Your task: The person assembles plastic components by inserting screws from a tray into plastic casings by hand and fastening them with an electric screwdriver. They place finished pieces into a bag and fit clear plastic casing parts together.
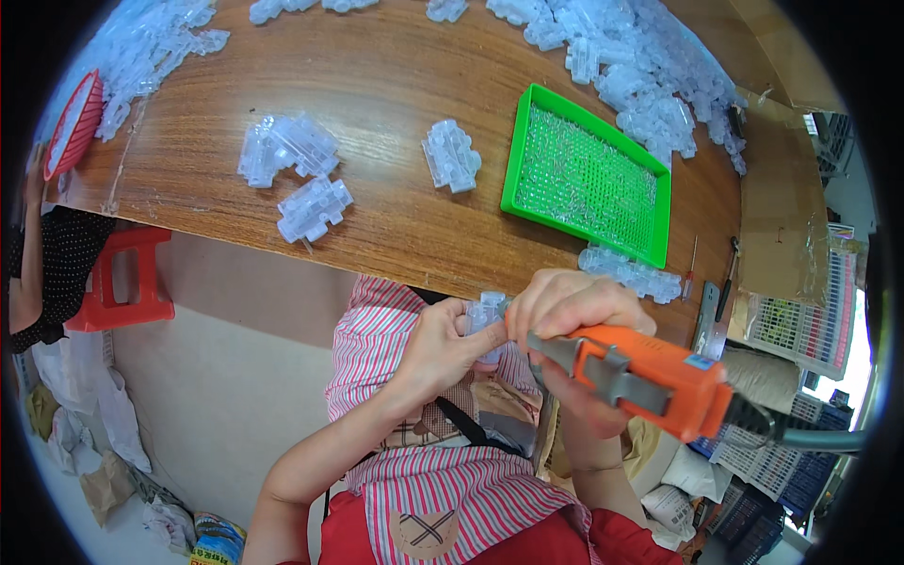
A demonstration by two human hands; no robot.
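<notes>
At the table's near edge, my left hand (428, 356) pinches a clear plastic part (488, 311) between thumb and fingers. My right hand (586, 303) is wrapped round an orange power screwdriver (654, 379) with a metal lever on its side and a thick grey cable at its back end. The tool's front end points at the plastic part; its tip is hidden by my right fingers, so I cannot tell whether it touches. Just beyond my right hand lies another clear plastic piece (629, 273), against a green tray (586, 240) holding many small metal pieces.
Several loose clear parts (315, 209) lie on the wooden table (386, 104). Big piles of them (621, 56) cover its far side. A red basket (77, 127) and a co-worker's arm (30, 245) are at left, above a red stool (127, 278). Cardboard (782, 207) borders the right.
</notes>
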